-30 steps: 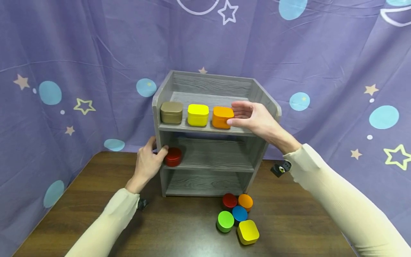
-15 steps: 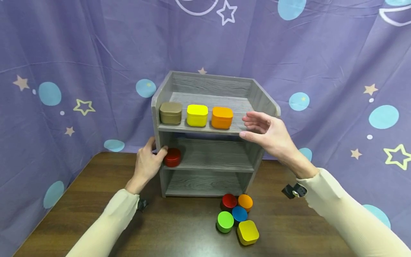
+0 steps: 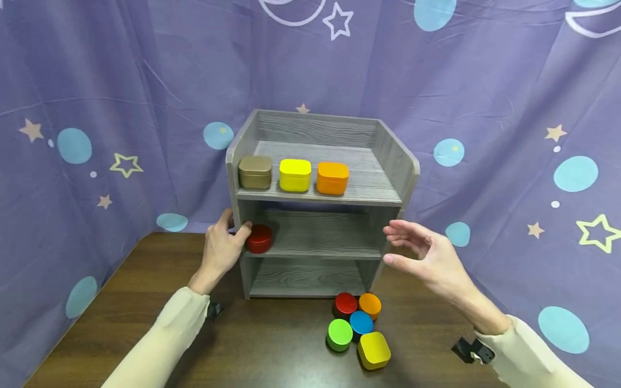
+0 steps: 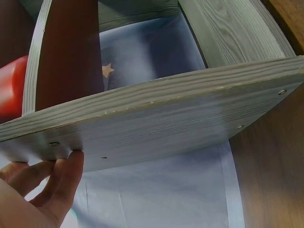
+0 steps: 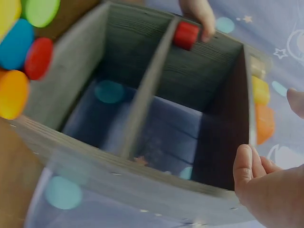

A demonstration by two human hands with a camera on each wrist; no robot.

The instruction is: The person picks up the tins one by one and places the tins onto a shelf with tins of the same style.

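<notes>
Shelf unit (image 3: 317, 200) upright at table centre, long axis vertical, open front toward twelve-to-six line of the wearer. Left hand (image 3: 220, 250) curled round its left post, thumb against red tin (image 3: 259, 238) on middle shelf. Right hand (image 3: 429, 258) loose and empty, fingers relaxed, just beside right post at three o'clock, seemingly not touching. Cluster of tins (image 3: 357, 326) at five o'clock, nearer right hand.

Shelf (image 3: 383, 186) grey matt grained wood; table (image 3: 271, 345) dark wood; tins (image 3: 359, 326) smooth satin; backdrop (image 3: 145, 81) cloth.
</notes>
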